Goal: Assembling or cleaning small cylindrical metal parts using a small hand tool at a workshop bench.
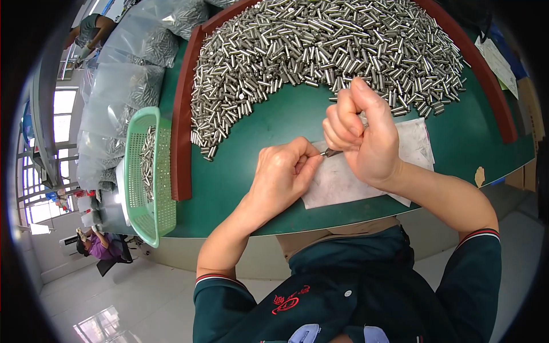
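Low over the green tabletop, my left hand is closed, thumb and forefinger pinching a small silvery metal pin. Right beside it my right hand is curled into a fist with the thumb up. From the underside of that fist pokes the end of a dark slim tool, close against the pin; the rest of it is hidden in the palm, so its kind cannot be made out. Beneath both hands lies a smudged white sheet. Beyond them spreads a large heap of short metal pins.
Reddish-brown rails border the heap. Left of them stands a pale green basket with pins inside, then several clear plastic bags of pins. Papers lie at the far right. Two people are off to the left.
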Tool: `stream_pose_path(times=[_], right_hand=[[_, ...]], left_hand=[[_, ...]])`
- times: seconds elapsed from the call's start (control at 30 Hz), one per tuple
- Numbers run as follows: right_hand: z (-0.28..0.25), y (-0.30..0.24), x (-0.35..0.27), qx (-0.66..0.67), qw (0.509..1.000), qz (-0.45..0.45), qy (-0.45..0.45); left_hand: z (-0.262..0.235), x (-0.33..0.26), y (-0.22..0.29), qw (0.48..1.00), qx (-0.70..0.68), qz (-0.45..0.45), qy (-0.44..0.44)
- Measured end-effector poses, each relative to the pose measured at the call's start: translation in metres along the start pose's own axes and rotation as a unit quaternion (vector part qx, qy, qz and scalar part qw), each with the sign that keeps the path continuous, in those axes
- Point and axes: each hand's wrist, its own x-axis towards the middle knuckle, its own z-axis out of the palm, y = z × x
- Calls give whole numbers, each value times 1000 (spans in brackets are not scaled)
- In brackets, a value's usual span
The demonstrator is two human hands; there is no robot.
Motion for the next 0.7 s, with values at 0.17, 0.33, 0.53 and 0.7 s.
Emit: stream_pose_path(times=[0.17,0.33,0.53,0.7], right_hand=[[2,1,-1,-7,1000,2,3],[10,6,-6,-66,997,-51,3],[7,8,-11,-73,996,-45,-11],[10,12,-12,-95,994,-56,2]], left_hand=[[1,0,-2,1000,1,-1,-2],[1,-1,1,1000,19,11,6],[4,-2,-1,999,5,32,17],[3,-1,1,1000,1,28,12]])
